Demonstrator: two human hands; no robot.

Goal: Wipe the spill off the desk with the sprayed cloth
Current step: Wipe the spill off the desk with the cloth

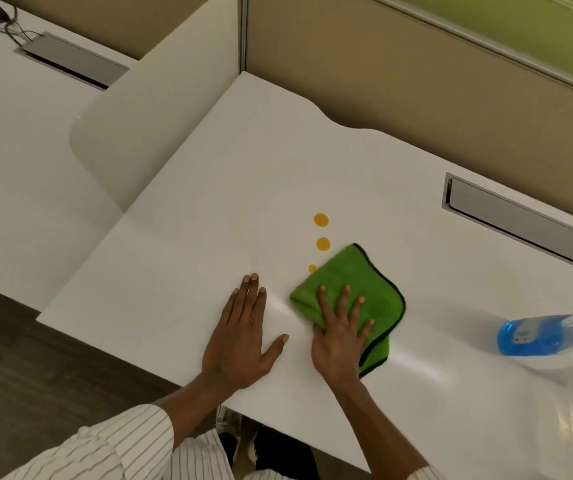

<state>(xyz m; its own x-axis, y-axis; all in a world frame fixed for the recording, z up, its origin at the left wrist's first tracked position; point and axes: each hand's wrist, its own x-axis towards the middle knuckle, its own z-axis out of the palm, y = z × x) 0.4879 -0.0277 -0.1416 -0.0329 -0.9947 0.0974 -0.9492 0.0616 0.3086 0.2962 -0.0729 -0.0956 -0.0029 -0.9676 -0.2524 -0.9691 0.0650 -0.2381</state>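
Head view. White desk (181, 271), seen from above and at a slant.

Green cloth (357, 289), folded, dark-edged, lies flat on the desk near its front edge. Right hand (342, 336) is pressed palm-down on the cloth's near-left part, fingers spread and straight; it grips nothing, just flattens the cloth. Cloth sticks out beyond the fingertips and to the right of the hand.

Spill (323, 244): three orange-yellow drops in a short line running away from the person. Farthest drop well clear of the cloth. Middle drop just beside the cloth's far corner. Nearest drop, the smallest, sits at the cloth's left edge, touching it or partly under it; cannot tell which.

Left hand (240, 334) flat on the bare desk just left of the cloth, fingers together, thumb out toward the right hand, holding nothing. Striped sleeve (122, 445) on that arm.

Blue spray bottle (534, 336) on the desk well to the right of the cloth, blurred; looks to be lying on its side. It has a pale label, writing too small to read.

Grey cable hatch (520, 220) set in the desk, beyond the bottle.
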